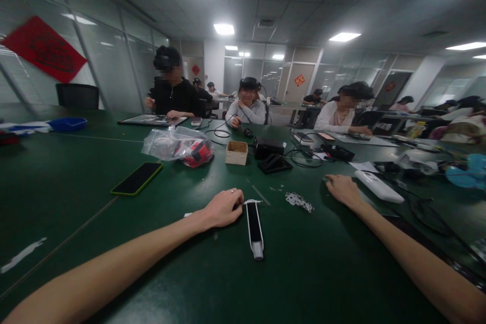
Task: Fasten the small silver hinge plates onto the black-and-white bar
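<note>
On the green table, my left hand [225, 207] rests with curled fingers at the upper end of a long narrow device part [254, 225]. This part has a white rim, a black middle and a pale block at its near end. A thin light rod lies across its far end, beside my fingertips; whatever the fingers grip is hidden. My right hand [342, 190] lies low on the table with its fingers stretched out, just left of a white oblong device [378, 186]. Between both hands sits a small pile of metal pieces [299, 202].
Beyond my hands stand a small wooden box [236, 153], a black stand [275, 163] and a plastic bag with red items [182, 147]. A green-edged phone [137, 178] lies left. Cables and a blue fan [469, 171] crowd the right. Several people sit across the table.
</note>
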{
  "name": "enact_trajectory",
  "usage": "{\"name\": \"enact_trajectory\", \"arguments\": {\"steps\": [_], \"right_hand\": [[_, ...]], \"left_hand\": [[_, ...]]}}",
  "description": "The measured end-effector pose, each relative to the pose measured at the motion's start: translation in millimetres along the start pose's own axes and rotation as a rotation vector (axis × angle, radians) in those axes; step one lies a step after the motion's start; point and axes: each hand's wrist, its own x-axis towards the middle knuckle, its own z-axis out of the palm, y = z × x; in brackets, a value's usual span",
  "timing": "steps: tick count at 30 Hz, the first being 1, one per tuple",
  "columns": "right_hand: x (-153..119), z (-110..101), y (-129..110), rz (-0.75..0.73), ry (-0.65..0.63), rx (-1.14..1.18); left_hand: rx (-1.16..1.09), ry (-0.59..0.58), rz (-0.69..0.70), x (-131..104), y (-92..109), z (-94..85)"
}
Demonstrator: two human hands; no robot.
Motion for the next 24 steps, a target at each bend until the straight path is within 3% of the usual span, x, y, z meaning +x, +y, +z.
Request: {"name": "enact_trajectory", "arguments": {"steps": [6,10,15,24], "right_hand": [[-7,-18,-29,-0.242,-0.089,0.033],[-18,-39,-64,-0.433,-0.257,0.128],[-22,-53,-85,-0.409,-0.308,0.144],[-26,-60,-86,-0.335,-0.517,0.252]], "left_hand": [[0.012,-0.017,-0.029,-1,3,-3.1],[0.008,-0.016,-0.023,-2,3,-3.6],[-0.005,0.003,-0.012,-2,-1,0.2],[0.000,0.003,0.004,-3,1,-3.2]]}}
